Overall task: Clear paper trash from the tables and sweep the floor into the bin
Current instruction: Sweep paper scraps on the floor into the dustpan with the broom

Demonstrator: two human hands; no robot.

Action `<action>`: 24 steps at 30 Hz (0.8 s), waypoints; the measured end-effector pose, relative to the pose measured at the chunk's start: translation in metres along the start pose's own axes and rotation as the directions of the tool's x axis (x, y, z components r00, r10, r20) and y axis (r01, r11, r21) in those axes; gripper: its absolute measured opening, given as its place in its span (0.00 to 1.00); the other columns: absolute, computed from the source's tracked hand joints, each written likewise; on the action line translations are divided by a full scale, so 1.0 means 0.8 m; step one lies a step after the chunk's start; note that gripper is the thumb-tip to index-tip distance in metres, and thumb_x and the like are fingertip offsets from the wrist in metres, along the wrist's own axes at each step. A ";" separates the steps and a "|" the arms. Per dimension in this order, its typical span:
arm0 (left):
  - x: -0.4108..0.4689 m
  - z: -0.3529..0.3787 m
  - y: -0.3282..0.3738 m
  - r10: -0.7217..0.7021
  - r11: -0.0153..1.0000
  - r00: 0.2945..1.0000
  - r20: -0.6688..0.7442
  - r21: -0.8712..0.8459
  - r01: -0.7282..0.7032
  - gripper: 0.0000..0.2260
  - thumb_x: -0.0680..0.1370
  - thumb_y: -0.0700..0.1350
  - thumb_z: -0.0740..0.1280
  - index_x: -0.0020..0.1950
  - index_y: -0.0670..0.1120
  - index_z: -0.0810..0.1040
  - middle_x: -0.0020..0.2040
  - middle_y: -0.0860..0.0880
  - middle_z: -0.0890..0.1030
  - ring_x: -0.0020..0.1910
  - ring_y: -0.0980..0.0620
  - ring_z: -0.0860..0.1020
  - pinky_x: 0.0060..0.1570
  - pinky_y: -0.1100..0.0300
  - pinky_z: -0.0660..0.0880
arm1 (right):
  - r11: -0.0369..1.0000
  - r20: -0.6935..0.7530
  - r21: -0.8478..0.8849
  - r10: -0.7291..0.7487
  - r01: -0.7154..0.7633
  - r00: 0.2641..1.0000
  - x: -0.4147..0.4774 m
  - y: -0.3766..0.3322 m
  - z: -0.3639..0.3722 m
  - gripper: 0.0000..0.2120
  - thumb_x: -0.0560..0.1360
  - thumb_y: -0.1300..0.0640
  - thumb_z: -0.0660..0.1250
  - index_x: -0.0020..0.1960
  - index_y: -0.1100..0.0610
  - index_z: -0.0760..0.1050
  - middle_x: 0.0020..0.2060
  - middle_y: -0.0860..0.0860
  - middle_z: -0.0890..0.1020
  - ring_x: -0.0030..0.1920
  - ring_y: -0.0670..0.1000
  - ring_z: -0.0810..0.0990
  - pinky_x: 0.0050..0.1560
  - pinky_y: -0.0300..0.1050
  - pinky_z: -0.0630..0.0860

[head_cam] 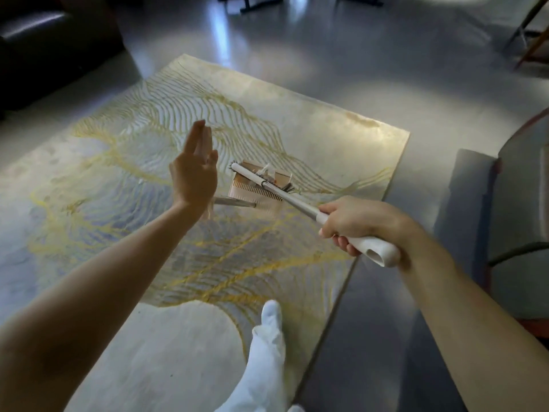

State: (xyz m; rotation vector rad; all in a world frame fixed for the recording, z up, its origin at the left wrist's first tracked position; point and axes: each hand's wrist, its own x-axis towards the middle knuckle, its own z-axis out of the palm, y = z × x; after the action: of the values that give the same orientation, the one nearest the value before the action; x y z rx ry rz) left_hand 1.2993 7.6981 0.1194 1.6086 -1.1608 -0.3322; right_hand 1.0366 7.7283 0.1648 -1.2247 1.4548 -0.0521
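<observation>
My right hand (pixel 353 224) grips the white end of a long broom handle (pixel 285 197) that slants down to the left toward the rug. At its lower end lies a pinkish dustpan (pixel 252 191) with comb teeth on the patterned rug (pixel 208 144). Scraps of paper trash (pixel 269 173) sit in the dustpan beside the handle. My left hand (pixel 194 171) hovers above the rug just left of the dustpan, fingers straight and holding nothing. A second thin metal pole (pixel 234 202) runs from the dustpan toward my left hand.
A grey-and-gold rug covers the middle of a shiny grey floor (pixel 326 69). A dark sofa (pixel 44 40) stands at the far left. A grey chair with a red edge (pixel 520 203) is at the right. Furniture legs (pixel 528 34) show at the top right. My white-clad leg (pixel 267 352) stands on the rug.
</observation>
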 end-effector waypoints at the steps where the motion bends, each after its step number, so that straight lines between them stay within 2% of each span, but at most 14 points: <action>1: 0.028 0.018 -0.002 0.002 1.000 1.000 -0.010 0.003 -0.002 0.24 0.76 0.41 0.65 0.72 0.54 0.69 0.63 0.51 0.79 0.38 0.45 0.82 0.43 0.44 0.80 | 1.000 0.003 0.005 -0.004 0.004 1.000 0.023 -0.015 -0.020 0.18 0.76 0.68 0.61 0.65 0.60 0.71 0.25 0.52 0.70 0.17 0.44 0.67 0.20 0.35 0.65; 3: 0.088 0.058 -0.007 0.019 1.000 1.000 -0.022 -0.003 -0.019 0.24 0.76 0.41 0.65 0.72 0.53 0.70 0.63 0.51 0.79 0.44 0.43 0.83 0.46 0.44 0.80 | 0.999 0.007 0.030 -0.012 0.012 1.000 0.074 -0.046 -0.061 0.18 0.76 0.68 0.60 0.63 0.53 0.72 0.27 0.52 0.69 0.17 0.43 0.67 0.19 0.34 0.65; 5: 0.153 0.097 -0.010 0.044 0.999 0.998 -0.037 0.017 -0.044 0.24 0.76 0.40 0.66 0.72 0.51 0.70 0.64 0.50 0.78 0.44 0.43 0.83 0.46 0.44 0.80 | 0.999 0.017 0.046 -0.018 0.018 1.000 0.129 -0.082 -0.100 0.19 0.77 0.68 0.60 0.63 0.50 0.69 0.28 0.52 0.69 0.16 0.42 0.66 0.19 0.33 0.64; 8: 0.248 0.149 -0.008 0.050 0.998 0.998 -0.033 0.044 -0.048 0.24 0.77 0.39 0.66 0.72 0.49 0.69 0.61 0.47 0.80 0.39 0.45 0.83 0.43 0.45 0.80 | 0.998 0.038 0.065 0.000 -0.002 0.999 0.203 -0.142 -0.156 0.21 0.77 0.68 0.60 0.66 0.52 0.69 0.24 0.51 0.69 0.16 0.43 0.66 0.20 0.33 0.64; 11: 0.344 0.197 -0.004 0.055 0.997 0.998 -0.016 0.058 -0.054 0.24 0.77 0.38 0.66 0.72 0.49 0.69 0.63 0.49 0.79 0.45 0.41 0.83 0.45 0.46 0.80 | 0.998 0.045 0.055 -0.001 -0.002 0.999 0.274 -0.203 -0.213 0.20 0.77 0.67 0.60 0.66 0.51 0.69 0.25 0.52 0.68 0.17 0.44 0.66 0.20 0.33 0.64; 13: 0.405 0.226 -0.004 0.071 0.996 0.997 -0.021 0.061 -0.070 0.24 0.76 0.38 0.66 0.72 0.48 0.69 0.66 0.52 0.76 0.49 0.40 0.82 0.48 0.45 0.80 | 0.999 0.065 0.049 -0.008 0.005 0.998 0.321 -0.243 -0.250 0.16 0.77 0.66 0.60 0.62 0.52 0.71 0.20 0.50 0.69 0.17 0.44 0.66 0.20 0.33 0.64; 15: 0.470 0.259 -0.007 0.060 0.997 0.998 -0.035 0.060 -0.058 0.23 0.77 0.38 0.66 0.72 0.47 0.70 0.68 0.55 0.73 0.53 0.41 0.81 0.52 0.46 0.79 | 0.999 0.082 0.038 -0.008 0.005 0.997 0.371 -0.280 -0.284 0.17 0.77 0.65 0.60 0.61 0.49 0.71 0.18 0.48 0.70 0.19 0.45 0.67 0.22 0.35 0.65; 17: 0.535 0.294 -0.018 0.073 0.993 0.996 -0.049 0.094 -0.069 0.23 0.77 0.39 0.66 0.72 0.47 0.70 0.68 0.55 0.73 0.54 0.43 0.81 0.55 0.53 0.78 | 1.000 0.080 0.013 -0.012 0.011 0.997 0.424 -0.315 -0.316 0.19 0.77 0.63 0.61 0.66 0.52 0.68 0.21 0.51 0.71 0.21 0.47 0.67 0.24 0.38 0.65; 18: 0.567 0.312 -0.024 0.083 0.990 0.995 -0.063 0.116 -0.075 0.23 0.76 0.40 0.66 0.71 0.47 0.70 0.68 0.53 0.74 0.53 0.43 0.81 0.55 0.56 0.78 | 1.000 0.085 -0.004 -0.023 0.024 0.996 0.452 -0.332 -0.332 0.19 0.77 0.64 0.61 0.67 0.56 0.67 0.23 0.52 0.71 0.21 0.47 0.68 0.24 0.39 0.66; 19: 0.602 0.329 -0.030 0.087 0.989 0.993 -0.085 0.123 -0.076 0.23 0.76 0.40 0.66 0.71 0.48 0.70 0.66 0.51 0.76 0.51 0.43 0.82 0.53 0.54 0.79 | 0.999 0.091 -0.014 -0.032 0.033 0.995 0.481 -0.351 -0.349 0.19 0.77 0.64 0.61 0.67 0.58 0.66 0.25 0.53 0.71 0.21 0.47 0.68 0.24 0.39 0.66; 24: 0.773 0.417 -0.045 0.050 0.985 0.982 -0.179 0.170 -0.020 0.22 0.76 0.41 0.63 0.71 0.50 0.70 0.52 0.45 0.81 0.42 0.39 0.81 0.45 0.44 0.79 | 0.998 0.161 0.048 -0.047 0.040 0.986 0.627 -0.455 -0.449 0.21 0.77 0.66 0.60 0.69 0.55 0.66 0.31 0.54 0.70 0.19 0.45 0.67 0.23 0.36 0.66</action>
State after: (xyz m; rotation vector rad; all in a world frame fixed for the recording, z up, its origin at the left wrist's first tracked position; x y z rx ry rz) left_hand 1.3811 7.0005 0.1658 1.7230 -1.0971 -0.0622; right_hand 1.1089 7.0150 0.1622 -1.1965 1.2793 -0.0142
